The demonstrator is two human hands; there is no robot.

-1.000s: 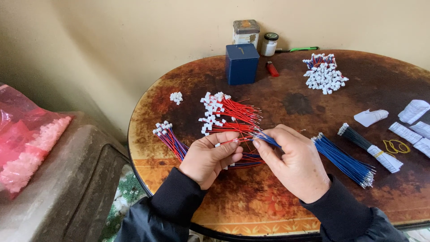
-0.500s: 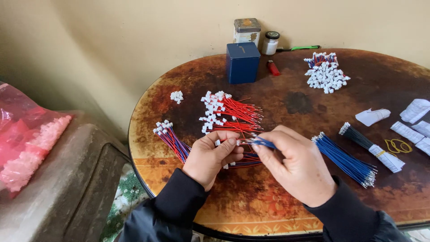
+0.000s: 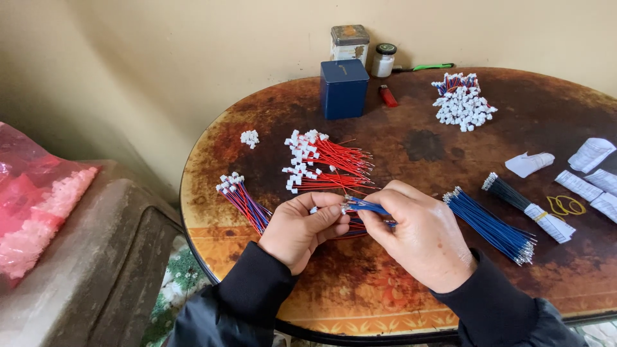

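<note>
My left hand (image 3: 302, 228) pinches a small white plastic connector with a red wire at its fingertips. My right hand (image 3: 418, 234) grips a blue wire (image 3: 365, 206) and holds its tip against that connector. Both hands hover over the round brown table (image 3: 411, 302), near its front. Just behind them lies a pile of red wires with white connectors (image 3: 321, 164). To the left lies a bundle of red-and-blue wires with connectors (image 3: 241, 196). A loose bundle of blue wires (image 3: 491, 225) lies right of my right hand.
A blue tin box (image 3: 344, 88), a metal tin (image 3: 349, 42), a small jar (image 3: 384, 60) and a red lighter (image 3: 388, 96) stand at the back. A heap of finished connectors (image 3: 461, 103), a dark wire bundle (image 3: 527, 209), paper slips (image 3: 591, 154) and yellow rubber bands (image 3: 565, 205) lie right. A pink bag (image 3: 32, 205) lies left.
My hands have stayed in place over the table front; the right hand's fingers have brought the blue wire tip closer against the connector in my left fingers.
</note>
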